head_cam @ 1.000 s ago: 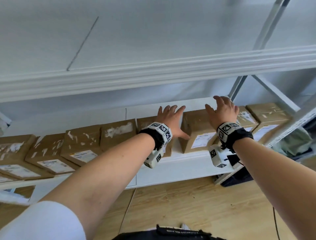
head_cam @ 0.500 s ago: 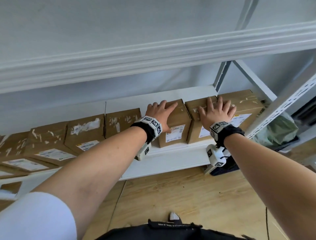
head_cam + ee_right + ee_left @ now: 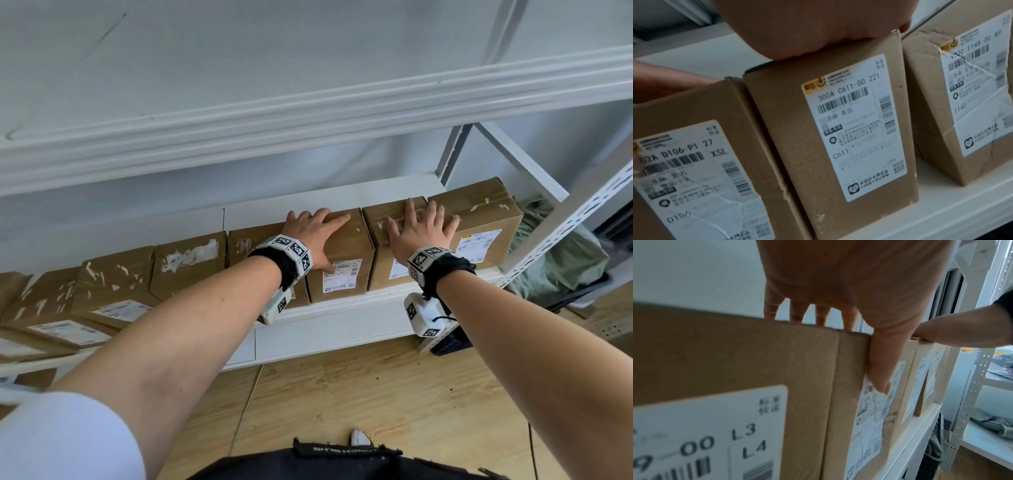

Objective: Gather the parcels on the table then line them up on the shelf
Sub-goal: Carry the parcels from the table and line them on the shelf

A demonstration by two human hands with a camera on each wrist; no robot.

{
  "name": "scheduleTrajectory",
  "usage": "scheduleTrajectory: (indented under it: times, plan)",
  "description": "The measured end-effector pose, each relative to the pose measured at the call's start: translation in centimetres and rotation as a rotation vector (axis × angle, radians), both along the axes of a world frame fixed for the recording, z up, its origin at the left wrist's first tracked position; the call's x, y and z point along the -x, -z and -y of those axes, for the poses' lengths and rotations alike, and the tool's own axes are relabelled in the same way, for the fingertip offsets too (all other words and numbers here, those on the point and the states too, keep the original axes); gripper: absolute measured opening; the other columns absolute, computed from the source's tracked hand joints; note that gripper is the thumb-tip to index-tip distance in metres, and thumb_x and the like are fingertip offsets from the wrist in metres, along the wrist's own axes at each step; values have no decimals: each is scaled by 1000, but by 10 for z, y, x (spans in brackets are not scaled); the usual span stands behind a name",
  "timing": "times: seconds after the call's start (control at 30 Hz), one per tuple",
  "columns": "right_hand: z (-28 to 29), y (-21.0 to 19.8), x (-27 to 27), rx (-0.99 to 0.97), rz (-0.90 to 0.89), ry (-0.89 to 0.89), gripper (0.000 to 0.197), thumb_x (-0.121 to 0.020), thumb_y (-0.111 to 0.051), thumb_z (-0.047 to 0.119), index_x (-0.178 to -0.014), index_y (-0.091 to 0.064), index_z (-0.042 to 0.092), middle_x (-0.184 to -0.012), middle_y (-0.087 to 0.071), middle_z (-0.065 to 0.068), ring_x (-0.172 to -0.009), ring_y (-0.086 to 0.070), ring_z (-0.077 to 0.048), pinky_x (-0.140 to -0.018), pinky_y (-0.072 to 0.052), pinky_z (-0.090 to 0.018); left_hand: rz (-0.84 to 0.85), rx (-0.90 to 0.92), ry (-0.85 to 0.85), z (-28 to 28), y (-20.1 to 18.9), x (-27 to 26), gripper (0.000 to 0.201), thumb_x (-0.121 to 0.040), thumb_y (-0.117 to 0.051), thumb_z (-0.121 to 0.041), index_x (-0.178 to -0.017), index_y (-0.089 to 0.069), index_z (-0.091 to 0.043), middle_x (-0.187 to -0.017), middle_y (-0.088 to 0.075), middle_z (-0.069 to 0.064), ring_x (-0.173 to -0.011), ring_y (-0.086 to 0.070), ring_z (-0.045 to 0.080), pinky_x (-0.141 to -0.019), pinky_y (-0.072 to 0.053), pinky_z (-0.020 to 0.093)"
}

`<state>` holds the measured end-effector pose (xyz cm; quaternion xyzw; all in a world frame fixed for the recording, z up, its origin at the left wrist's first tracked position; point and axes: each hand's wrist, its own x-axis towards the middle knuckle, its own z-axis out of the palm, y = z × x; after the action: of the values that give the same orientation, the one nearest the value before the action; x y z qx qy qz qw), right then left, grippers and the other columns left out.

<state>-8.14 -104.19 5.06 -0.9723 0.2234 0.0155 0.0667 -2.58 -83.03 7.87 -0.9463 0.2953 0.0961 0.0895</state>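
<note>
The left hand (image 3: 313, 236) lay flat on top of the D106 parcel (image 3: 342, 260), fingers straight and spread, thumb hanging down its front onto the label; nothing was gripped. The right hand (image 3: 419, 228) lay the same way, fingers splayed straight, palm on the C611 parcel (image 3: 383, 260) w/ outer fingers reaching onto the T148 parcel (image 3: 479, 219). All three stood upright at the right end of the white shelf (image 3: 342, 318), labels out, sides touching or nearly so (a thin gap showed btwn C611 and T148 in the right wrist view). More parcels ran off leftward along the shelf, the far ones lying flat rather than upright.

Risks, as I judged them: pressing down or back w/ flat palms could tip a tall narrow box rearward, since free shelf showed behind the row. A sideways shove could skew T148, which looked creased and soft, so it might buckle rather than slide. Fronts sat near the shelf lip; dragging one forward could drop it onto the floor.

Hard to tell: the table wasn't in view, so how many parcels remained there was unknown. Right fingertips were hidden in the wrist view. The leftmost parcels were cut off by the frame edge.
</note>
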Motion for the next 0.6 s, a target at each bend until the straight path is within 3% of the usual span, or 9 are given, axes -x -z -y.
scheduleTrajectory:
  times: [0.17, 0.33, 0.47, 0.6]
  plan:
    - [-4, 0, 3, 77, -11, -6, 90, -91, -12, 75, -159, -4, 17, -160, -4, -29, -150, -7, -40, -121, 7, -51, -25, 30, 14, -3, 0, 1, 121, -65, -83, -61, -156, -6, -45, -163, -18, 3, -142, -31, 33, -117, -18, 60]
    - [-9, -5, 4, 60, -21, 28, 114, -77, -22, 91, -157, -3, 13, -159, -2, -31, -145, -17, -44, -118, -13, -50, -19, 49, 16, -3, 2, 2, 120, -65, -83, -60, -156, -7, -45, -162, -18, 3, -141, -31, 34, -117, -21, 57]
    - [-10, -11, 1, 50, -15, 45, 111, -79, -32, 87, -157, -10, 11, -160, -4, -28, -141, -24, -46, -113, -24, -48, -18, 68, 7, -3, 4, 4, 119, -66, -84, -59, -156, -8, -44, -163, -17, 2, -142, -29, 33, -118, -22, 56]
    - [-13, -13, -2, 107, -46, 42, 109, -79, -32, 85, -155, -15, 9, -160, -11, -26, -137, -31, -46, -108, -32, -49, -18, 71, 12, -3, 4, 5, 119, -66, -84, -58, -156, -8, -44, -163, -17, 2, -142, -30, 33, -117, -24, 55]
